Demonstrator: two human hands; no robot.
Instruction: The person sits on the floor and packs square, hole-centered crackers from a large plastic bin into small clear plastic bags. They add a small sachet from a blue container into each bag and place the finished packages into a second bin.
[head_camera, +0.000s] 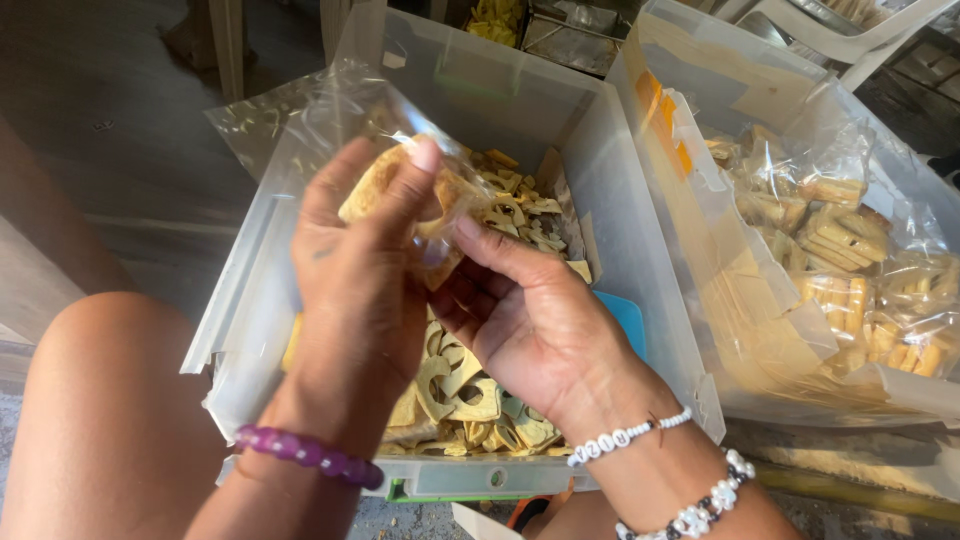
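My left hand (355, 290) holds a clear plastic bag (340, 120) with pale yellow cut-out pieces (375, 180) inside, fingers pinching it near the top. My right hand (525, 320) touches the bag's lower edge from the right, fingers curled against it. Both hands are above a translucent plastic bin (620, 200) filled with loose yellow cut-out pieces (460, 395). A purple bead bracelet is on my left wrist; white bead bracelets are on my right.
To the right stands a second clear bin (700, 60) lined with plastic and holding several sealed bags of yellow pieces (850, 260). My bare knee (110, 420) is at the lower left. A grey floor lies beyond.
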